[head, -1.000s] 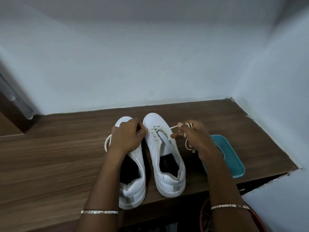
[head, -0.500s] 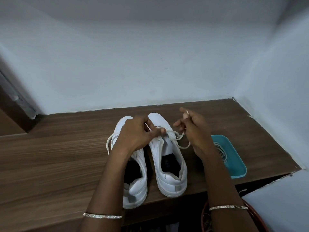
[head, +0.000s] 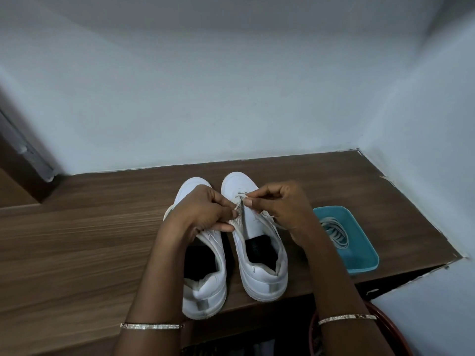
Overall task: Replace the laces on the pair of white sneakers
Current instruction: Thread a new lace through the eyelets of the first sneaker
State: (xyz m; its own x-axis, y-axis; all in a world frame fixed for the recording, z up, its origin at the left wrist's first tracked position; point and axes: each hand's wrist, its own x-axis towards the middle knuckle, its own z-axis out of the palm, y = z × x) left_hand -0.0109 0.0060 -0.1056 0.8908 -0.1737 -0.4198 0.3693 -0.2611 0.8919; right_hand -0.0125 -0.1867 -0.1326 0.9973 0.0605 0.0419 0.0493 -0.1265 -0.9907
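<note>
Two white sneakers stand side by side on the wooden table [head: 77, 247], toes pointing away from me. My left hand [head: 203, 214] lies over the left sneaker [head: 205, 286] and pinches the eyelet flap and tongue of the right sneaker [head: 262, 268]. Over the right sneaker's eyelets, my right hand [head: 280, 206] pinches the end of its white lace [head: 266, 215], which trails off to the right beneath the palm. A loop of lace [head: 167, 211] shows at the left sneaker's far side.
A teal tray [head: 365, 263] holding a coil of lace [head: 334, 232] stands right of the shoes near the table's front edge. White walls close off the back and right. A red-rimmed basket [head: 385, 327] shows below the table at the bottom right.
My right hand has come down and left from a raised position to the right sneaker's eyelets, lace end in its fingers. My left hand has shifted slightly toward the tongue.
</note>
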